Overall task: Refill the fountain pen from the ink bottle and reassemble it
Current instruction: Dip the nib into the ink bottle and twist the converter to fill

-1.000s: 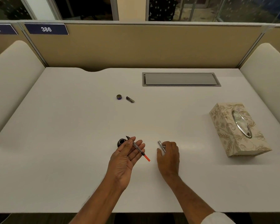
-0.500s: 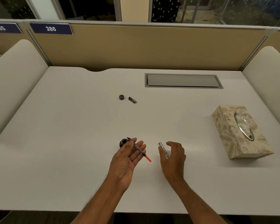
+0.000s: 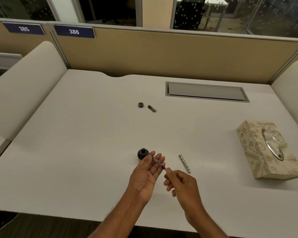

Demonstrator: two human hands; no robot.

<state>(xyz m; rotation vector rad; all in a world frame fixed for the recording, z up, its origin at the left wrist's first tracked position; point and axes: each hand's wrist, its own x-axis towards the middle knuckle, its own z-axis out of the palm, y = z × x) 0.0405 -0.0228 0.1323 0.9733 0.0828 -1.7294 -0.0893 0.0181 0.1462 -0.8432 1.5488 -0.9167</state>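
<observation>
White table [image 3: 76, 152] fills most of the view, backed by a tan partition [image 3: 162, 55] with blue number plates reading 385 [image 3: 24, 29] and 386 [image 3: 74, 31] at the upper left. A grey hatch [image 3: 206, 91] sits flush in the table right of centre, and a flowered tissue box [image 3: 265, 152] stands at the right edge.

Low in the middle, the left grip [image 3: 145, 174] lies palm up with its fingers straight and slightly spread. Across those fingers rests the pen [image 3: 157, 162], here a thin clear tube with a dark upper end and a red lower end, and the thumb tip lies at the dark end. That end reaches over the open ink bottle [image 3: 142, 154], which stands on the table just above the fingers.

The right grip [image 3: 182, 184] has its fingers curled, one fingertip touching the pen's red end; I cannot tell whether it pinches it.

A silver barrel [image 3: 184, 163] lies on the table just right of both. Well above, near the centre, a round lid [image 3: 141, 105] and a short dark cap [image 3: 152, 108] lie side by side.
</observation>
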